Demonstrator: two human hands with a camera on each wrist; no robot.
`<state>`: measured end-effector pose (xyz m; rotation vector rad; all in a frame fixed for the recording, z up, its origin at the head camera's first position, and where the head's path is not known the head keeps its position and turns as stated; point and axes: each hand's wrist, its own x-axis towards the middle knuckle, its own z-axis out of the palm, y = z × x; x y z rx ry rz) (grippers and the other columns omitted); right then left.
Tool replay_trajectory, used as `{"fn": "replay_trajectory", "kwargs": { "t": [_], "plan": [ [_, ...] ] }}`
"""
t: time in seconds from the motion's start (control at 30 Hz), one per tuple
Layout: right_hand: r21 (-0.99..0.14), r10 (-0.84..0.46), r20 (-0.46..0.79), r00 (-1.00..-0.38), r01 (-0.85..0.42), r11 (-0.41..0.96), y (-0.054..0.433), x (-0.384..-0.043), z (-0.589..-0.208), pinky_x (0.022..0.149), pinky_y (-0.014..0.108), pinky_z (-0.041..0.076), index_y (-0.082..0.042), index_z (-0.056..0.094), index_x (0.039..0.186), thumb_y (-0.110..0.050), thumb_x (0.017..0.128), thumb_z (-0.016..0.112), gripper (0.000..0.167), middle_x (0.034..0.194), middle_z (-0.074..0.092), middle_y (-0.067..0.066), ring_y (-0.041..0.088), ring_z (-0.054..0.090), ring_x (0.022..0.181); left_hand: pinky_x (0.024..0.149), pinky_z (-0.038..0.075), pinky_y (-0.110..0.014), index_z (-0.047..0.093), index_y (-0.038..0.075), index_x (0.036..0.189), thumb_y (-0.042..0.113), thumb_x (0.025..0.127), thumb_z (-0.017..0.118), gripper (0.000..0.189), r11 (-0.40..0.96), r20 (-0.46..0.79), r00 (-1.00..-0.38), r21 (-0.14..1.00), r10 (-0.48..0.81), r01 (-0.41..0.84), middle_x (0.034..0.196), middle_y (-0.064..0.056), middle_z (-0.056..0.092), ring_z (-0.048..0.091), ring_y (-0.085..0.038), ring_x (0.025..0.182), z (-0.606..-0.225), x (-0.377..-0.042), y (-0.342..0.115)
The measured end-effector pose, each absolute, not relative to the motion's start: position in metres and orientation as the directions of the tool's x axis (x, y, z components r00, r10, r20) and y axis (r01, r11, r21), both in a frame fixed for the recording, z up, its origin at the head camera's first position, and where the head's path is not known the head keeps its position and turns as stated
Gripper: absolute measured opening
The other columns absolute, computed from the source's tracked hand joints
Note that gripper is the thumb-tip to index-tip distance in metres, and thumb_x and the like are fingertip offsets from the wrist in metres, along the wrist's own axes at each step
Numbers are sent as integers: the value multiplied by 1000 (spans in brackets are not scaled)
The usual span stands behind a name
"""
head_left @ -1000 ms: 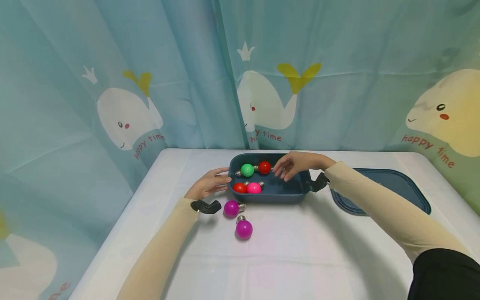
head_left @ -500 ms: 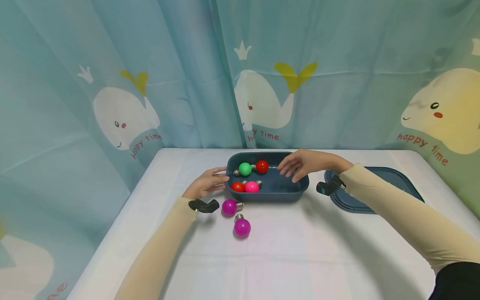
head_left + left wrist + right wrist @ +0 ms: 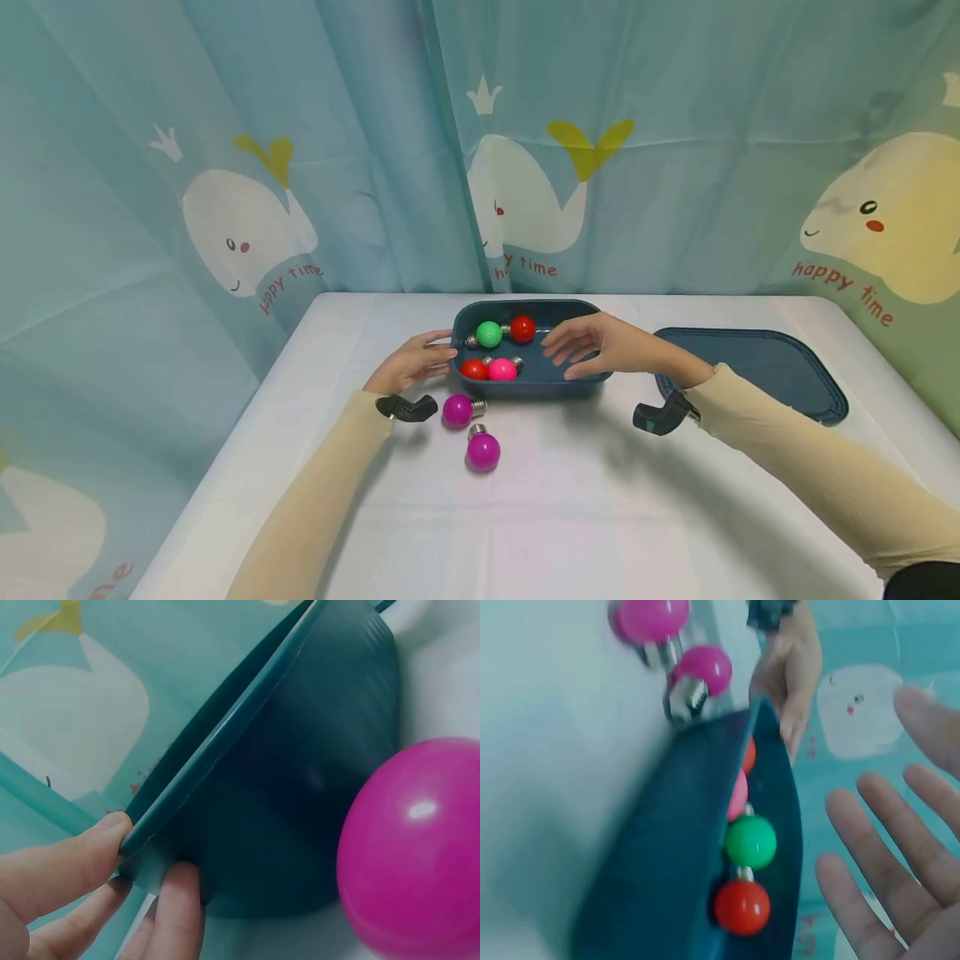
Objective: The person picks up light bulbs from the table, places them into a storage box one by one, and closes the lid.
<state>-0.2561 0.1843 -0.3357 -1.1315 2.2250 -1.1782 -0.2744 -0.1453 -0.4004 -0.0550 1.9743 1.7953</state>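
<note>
A dark blue box (image 3: pixel 525 389) stands near the far edge of the table, holding a green bulb (image 3: pixel 489 334), a red bulb (image 3: pixel 522 328), a second red bulb (image 3: pixel 473 369) and a pink bulb (image 3: pixel 502 369). At its left end, my left hand (image 3: pixel 411 364) touches the outer wall and rim with extended fingers (image 3: pixel 180 907). My right hand (image 3: pixel 611 343) hovers over the box's right end, fingers loosely bent and holding nothing; the right wrist view shows them spread. Two magenta bulbs, one (image 3: pixel 457 410) by the box's front wall and another (image 3: pixel 483 451) nearer me, lie on the table.
To the right of the box lies a dark blue lid (image 3: pixel 750 367), partly covered by my right forearm. A white cloth (image 3: pixel 570 517) covers the table. Behind hangs a teal curtain (image 3: pixel 360 217) with printed whales.
My right hand has moved right and then a little toward me, above the box. The left hand stays against the box's left end. The bulbs keep their places.
</note>
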Motion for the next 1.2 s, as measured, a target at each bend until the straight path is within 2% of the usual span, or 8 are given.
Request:
{"fn": "replay_trajectory", "kwargs": {
  "t": [0.2,0.43,0.6,0.77,0.97,1.1,1.2],
  "plan": [
    [-837,-769,116,-629,-479,266,170,-236,-345,91,41,53,-1,59,120,-14,80,74,45,118,63,16,36,63,102,111,37,-42,26,5,148,7,95,52,58,147,-359,-891,932,276,-330,143,-19,38,51,-19,114,-400,-276,-146],
    [-843,-769,151,-621,-487,228,151,-216,-361,91,41,53,-4,61,118,-12,79,75,42,117,64,17,26,64,103,112,35,-43,24,5,148,7,96,50,58,132,-335,-890,942,309,-309,147,-19,35,41,-27,130,-404,-276,-148],
    [-838,-753,196,-629,-505,204,139,-204,-373,90,41,53,-4,62,116,-10,78,76,41,114,66,15,24,64,103,112,35,-44,24,4,148,6,96,49,58,132,-331,-889,943,315,-304,146,-21,34,42,-27,128,-405,-275,-148],
    [-812,-699,234,-676,-531,242,128,-191,-384,88,33,55,-7,64,114,-14,77,78,41,109,68,12,20,65,98,112,35,-43,25,3,147,6,96,50,57,132,-333,-892,943,307,-306,145,-21,36,45,-24,124,-404,-276,-147],
    [-811,-608,263,-749,-514,281,117,-178,-397,85,39,55,-7,63,114,-11,75,78,41,108,68,12,27,66,95,112,35,-43,25,3,148,5,95,50,58,129,-339,-891,941,302,-314,145,-21,37,47,-24,123,-403,-276,-147],
    [-790,-588,268,-763,-523,320,109,-172,-406,83,42,56,-7,63,113,-10,76,78,40,107,68,14,28,66,94,111,36,-43,26,4,147,5,95,50,57,121,-348,-890,938,294,-326,144,-21,38,48,-24,122,-404,-277,-147],
    [-760,-589,274,-760,-547,352,103,-169,-410,82,38,57,-6,64,111,-10,75,78,39,106,69,12,25,66,93,111,36,-43,26,3,147,6,95,51,58,124,-349,-889,937,297,-327,144,-21,39,48,-24,121,-404,-277,-147]
  ]
}}
